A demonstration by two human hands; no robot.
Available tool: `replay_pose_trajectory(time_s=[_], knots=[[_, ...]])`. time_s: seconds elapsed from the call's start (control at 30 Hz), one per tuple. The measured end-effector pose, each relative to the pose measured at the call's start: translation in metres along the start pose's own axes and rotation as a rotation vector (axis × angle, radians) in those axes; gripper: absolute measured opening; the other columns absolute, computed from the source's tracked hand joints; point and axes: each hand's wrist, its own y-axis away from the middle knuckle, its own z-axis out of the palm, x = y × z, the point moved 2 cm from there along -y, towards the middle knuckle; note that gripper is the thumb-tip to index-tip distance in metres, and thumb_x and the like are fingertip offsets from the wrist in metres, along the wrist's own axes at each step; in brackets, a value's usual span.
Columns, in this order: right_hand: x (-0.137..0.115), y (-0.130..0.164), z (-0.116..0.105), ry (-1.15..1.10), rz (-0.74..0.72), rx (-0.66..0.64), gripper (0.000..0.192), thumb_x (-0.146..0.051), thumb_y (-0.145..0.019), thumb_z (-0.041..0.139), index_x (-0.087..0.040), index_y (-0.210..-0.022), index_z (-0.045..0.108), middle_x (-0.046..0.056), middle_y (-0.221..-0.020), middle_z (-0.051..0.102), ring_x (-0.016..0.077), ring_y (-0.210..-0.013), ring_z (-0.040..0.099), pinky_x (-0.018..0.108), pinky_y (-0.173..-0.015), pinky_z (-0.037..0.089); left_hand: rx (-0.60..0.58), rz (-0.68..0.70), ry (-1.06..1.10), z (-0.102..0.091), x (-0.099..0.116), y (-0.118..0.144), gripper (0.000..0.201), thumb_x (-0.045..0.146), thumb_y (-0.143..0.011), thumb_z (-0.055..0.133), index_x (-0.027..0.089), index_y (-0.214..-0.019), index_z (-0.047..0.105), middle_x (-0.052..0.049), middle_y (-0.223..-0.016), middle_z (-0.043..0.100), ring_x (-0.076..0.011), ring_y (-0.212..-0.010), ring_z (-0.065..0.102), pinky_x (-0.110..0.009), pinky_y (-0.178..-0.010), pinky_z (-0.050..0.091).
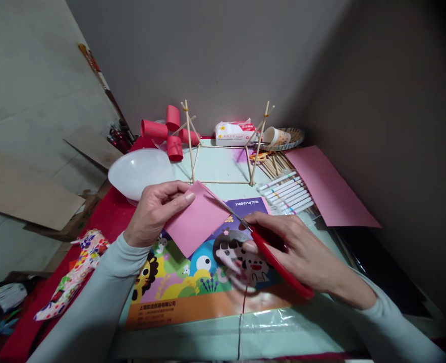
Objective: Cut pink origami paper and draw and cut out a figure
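My left hand (160, 210) pinches a square of pink paper (198, 222) by its upper left edge, thumb on top. Red-handled scissors (263, 247) are in my right hand (298, 247), fingers wrapped round the handles. Their blades lie along the upper right part of the pink square, pointing to its top corner. Whether the blades have cut into it, I cannot tell. Beneath both hands lies a colourful cartoon-printed packet (177, 302) in clear plastic.
Behind my hands stands a frame of wooden sticks (223, 182). Left of it are red paper tubes (154, 129) and a white bowl (140, 174). Markers (289, 191), a large pink sheet (331, 191), a tissue pack (234, 133) and a paper cup (276, 136) sit rightward.
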Motion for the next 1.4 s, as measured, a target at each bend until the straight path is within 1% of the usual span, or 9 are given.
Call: replay_pose_trajectory(time_s=[0.17,0.3,0.5,0.6,0.67,0.77,1.0,1.17,1.4], knots=[[0.000,0.000,0.002,-0.012,-0.026,0.007,0.028,-0.044,-0.096,0.059,-0.019,-0.107,0.068,0.002,-0.082,0.072,0.0157,-0.069,0.063,0.027,-0.066,0.043,0.006,-0.017,0.003,0.000,-0.003,-0.001,0.024,0.041,-0.079,0.076,0.018,-0.085,0.072,0.001,-0.067,0.057,-0.0103,-0.056,0.044,-0.023,-0.049,0.028],[-0.002,0.000,0.003,-0.031,-0.017,-0.018,0.024,-0.040,-0.098,0.057,-0.019,-0.100,0.068,0.000,-0.077,0.069,0.0139,-0.064,0.060,0.025,-0.062,0.040,-0.002,-0.043,-0.001,0.000,-0.005,-0.002,0.026,0.043,-0.079,0.076,0.018,-0.085,0.072,0.002,-0.066,0.056,-0.0093,-0.054,0.042,-0.024,-0.048,0.025],[-0.004,-0.001,0.002,-0.049,0.010,-0.056,0.027,-0.040,-0.100,0.053,-0.019,-0.096,0.068,0.001,-0.075,0.068,0.0132,-0.061,0.056,0.026,-0.060,0.038,-0.034,-0.093,0.034,0.001,-0.008,-0.003,0.026,0.042,-0.079,0.077,0.018,-0.086,0.071,0.003,-0.066,0.055,-0.0092,-0.055,0.044,-0.023,-0.049,0.027],[-0.003,-0.001,0.003,-0.042,0.023,-0.064,0.024,-0.040,-0.099,0.054,-0.019,-0.097,0.066,0.000,-0.076,0.068,0.0141,-0.065,0.058,0.026,-0.063,0.039,-0.040,-0.118,0.061,0.001,-0.009,-0.003,0.026,0.042,-0.079,0.077,0.018,-0.086,0.071,0.003,-0.066,0.055,-0.0092,-0.055,0.045,-0.022,-0.049,0.028],[-0.001,-0.002,0.004,-0.028,0.024,-0.056,0.023,-0.041,-0.098,0.057,-0.020,-0.098,0.064,-0.001,-0.074,0.067,0.0140,-0.063,0.057,0.026,-0.062,0.038,-0.043,-0.123,0.073,0.001,-0.010,-0.004,0.026,0.042,-0.079,0.077,0.018,-0.085,0.071,0.003,-0.066,0.056,-0.0091,-0.055,0.045,-0.022,-0.049,0.029],[0.003,-0.003,0.007,0.002,0.009,-0.037,0.025,-0.045,-0.097,0.058,-0.020,-0.097,0.062,-0.002,-0.068,0.063,0.0138,-0.058,0.053,0.026,-0.059,0.036,-0.056,-0.110,0.066,0.002,-0.009,-0.004,0.025,0.042,-0.079,0.077,0.019,-0.086,0.071,0.002,-0.069,0.059,-0.0097,-0.057,0.047,-0.022,-0.051,0.031],[0.006,-0.005,0.009,-0.021,-0.017,-0.025,0.031,-0.048,-0.099,0.054,-0.019,-0.097,0.064,0.000,-0.071,0.065,0.0150,-0.061,0.057,0.026,-0.060,0.037,-0.055,-0.084,0.016,0.004,-0.009,-0.005,0.026,0.043,-0.079,0.076,0.018,-0.086,0.071,0.001,-0.070,0.059,-0.0104,-0.057,0.047,-0.023,-0.051,0.032],[0.002,-0.004,0.007,-0.033,-0.003,-0.033,0.032,-0.045,-0.100,0.052,-0.018,-0.095,0.068,0.000,-0.070,0.065,0.0129,-0.059,0.055,0.025,-0.059,0.036,-0.091,-0.128,0.059,0.006,-0.012,-0.004,0.026,0.042,-0.080,0.075,0.018,-0.086,0.070,0.002,-0.068,0.058,-0.0094,-0.056,0.047,-0.022,-0.050,0.031],[0.011,-0.005,0.010,-0.001,-0.009,-0.036,0.032,-0.048,-0.097,0.056,-0.018,-0.101,0.065,-0.001,-0.069,0.063,0.0141,-0.060,0.054,0.026,-0.059,0.036,-0.064,-0.176,0.145,0.009,-0.012,-0.004,0.025,0.040,-0.075,0.078,0.017,-0.081,0.068,0.002,-0.065,0.057,-0.0091,-0.053,0.046,-0.021,-0.048,0.031]])
